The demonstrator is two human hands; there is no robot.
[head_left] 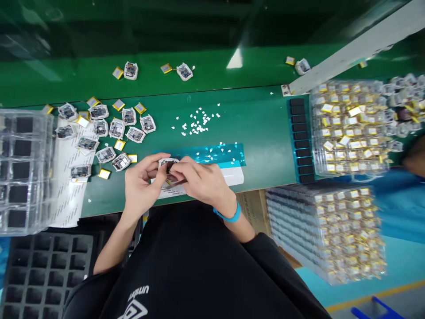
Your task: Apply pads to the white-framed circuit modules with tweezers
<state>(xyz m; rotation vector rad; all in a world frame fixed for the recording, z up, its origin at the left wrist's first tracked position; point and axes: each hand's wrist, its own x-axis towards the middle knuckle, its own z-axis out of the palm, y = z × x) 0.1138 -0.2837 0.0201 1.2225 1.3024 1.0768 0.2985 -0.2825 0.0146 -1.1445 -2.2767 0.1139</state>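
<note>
Black shirt (206,257) nearest, the person's left hand (142,181) grips a white housing (165,161) just left of the blue film (219,155), apparently steadying it for the right hand (202,181), whose own grip is hidden. Other housings (117,128) lie farther left of the film, probably for easy reach.

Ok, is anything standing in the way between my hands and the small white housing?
Nothing visible. Your left hand holds the white housing, and your right hand is right at it. They cover part of it, so I can't tell what's underneath.
</note>
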